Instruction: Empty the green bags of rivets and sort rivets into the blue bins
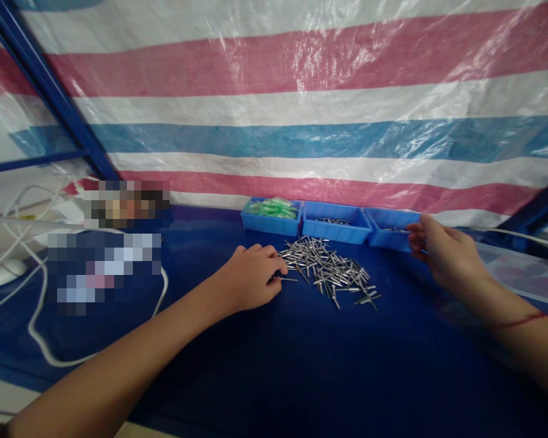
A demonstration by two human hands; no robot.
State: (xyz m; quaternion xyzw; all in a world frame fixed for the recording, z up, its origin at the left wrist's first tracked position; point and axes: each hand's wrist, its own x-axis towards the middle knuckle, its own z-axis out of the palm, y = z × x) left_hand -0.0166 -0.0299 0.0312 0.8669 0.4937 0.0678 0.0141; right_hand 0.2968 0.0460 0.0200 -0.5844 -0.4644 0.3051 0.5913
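Note:
A loose pile of silvery blind rivets (322, 264) lies on the blue tabletop (274, 371). At its left edge is my left hand (256, 277), fingers curled down, with one rivet (288, 279) sticking out between thumb and fingertips. My right hand (442, 252) hovers at the right end of the right blue bin (386, 240), its fingers bent together and slightly blurred; what they hold, if anything, is hidden. A few rivets lie in that bin. More sit in the middle blue bin (335, 231). The left blue bin (270, 224) holds green plastic packets (274, 208).
White cables (41, 340) loop over the table's left side, near a white mouse (2, 272) and blurred-out items. A clear plastic container (520, 274) stands at the right, partly behind my right arm. Striped plastic sheeting (301, 140) hangs behind, between blue metal posts (59, 103).

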